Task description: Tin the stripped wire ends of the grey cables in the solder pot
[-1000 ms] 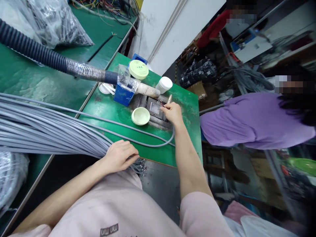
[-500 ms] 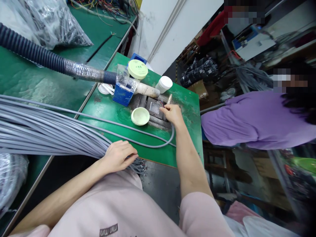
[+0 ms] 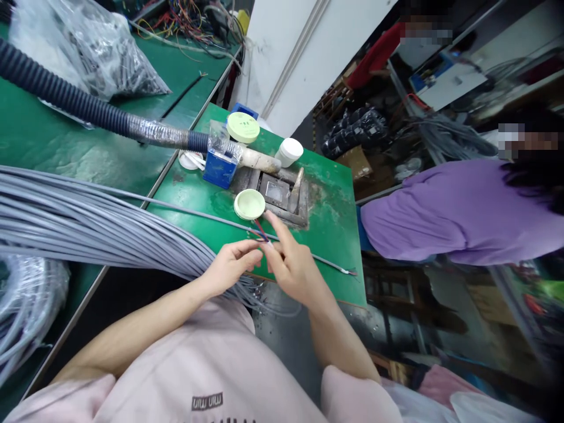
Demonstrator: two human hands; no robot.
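Observation:
My right hand (image 3: 291, 261) grips the end of a grey cable just in front of the bench edge, its index finger stretched out towards a pale green bowl (image 3: 249, 205). Thin red and dark wires (image 3: 261, 230) fan out of that cable end. My left hand (image 3: 233, 264) meets it from the other side, thumb and fingers drawn together at the wires; the exact contact is partly hidden. Below the left wrist runs a thick bundle of grey cables (image 3: 101, 229). Behind the hands is a sooty solder pot (image 3: 275, 191), with a stained spatula-like stick (image 3: 296, 191) resting at its right side.
A ribbed hose (image 3: 79, 97) ends above the pot beside a blue box (image 3: 219, 169). A white jar (image 3: 289, 151) and a green-lidded tub (image 3: 243, 127) stand behind. One loose cable (image 3: 328, 262) crosses the green bench. A person in purple (image 3: 440, 211) sits at the right.
My right hand has drawn back from the solder pot towards me, bringing the cable end along. My left hand has moved right, off the bundle, to meet it. The stick now shows fully.

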